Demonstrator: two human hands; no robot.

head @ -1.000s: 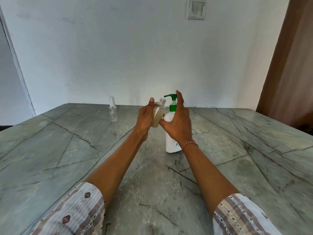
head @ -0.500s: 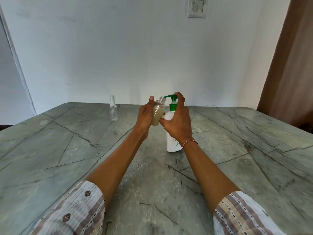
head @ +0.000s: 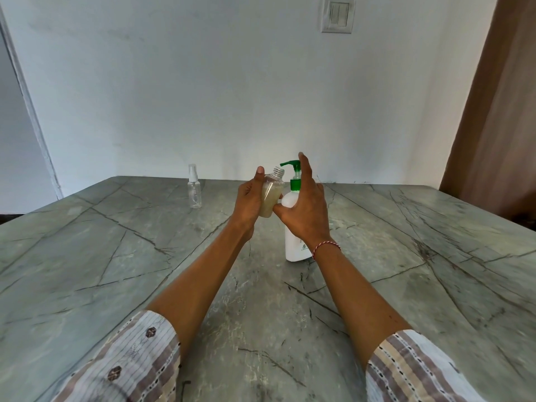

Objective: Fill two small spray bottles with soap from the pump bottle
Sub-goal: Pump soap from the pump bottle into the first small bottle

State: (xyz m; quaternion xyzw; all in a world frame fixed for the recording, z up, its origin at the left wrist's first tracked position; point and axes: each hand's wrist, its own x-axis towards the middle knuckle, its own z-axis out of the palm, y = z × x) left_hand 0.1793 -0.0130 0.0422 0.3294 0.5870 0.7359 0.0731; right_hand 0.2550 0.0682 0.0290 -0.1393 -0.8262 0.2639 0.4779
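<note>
Grey-green marble with dark cracks forms the table (head: 116, 256), seen from a head-worn camera looking down two bare forearms in rolled striped sleeves. The left hand (head: 249, 201) is closed around a small uncapped spray bottle (head: 272, 195), thumb up along its near side; the bottle is tilted, its threaded neck leaning toward the pump spout, and it is about half full of cloudy beige soap. Just right of it stands a white pump bottle (head: 293, 227) with a green pump head (head: 291, 164), upright on the table. The right hand (head: 307, 210) is spread open beside and behind the pump, index finger raised next to the pump head, thumb touching the small bottle's lower end; it grips nothing. A red thread bracelet (head: 326, 247) circles that wrist. Well to the left stands a second clear spray bottle (head: 194, 190), capped, near the white wall. A wall switch (head: 338, 14) is mounted high up.
</note>
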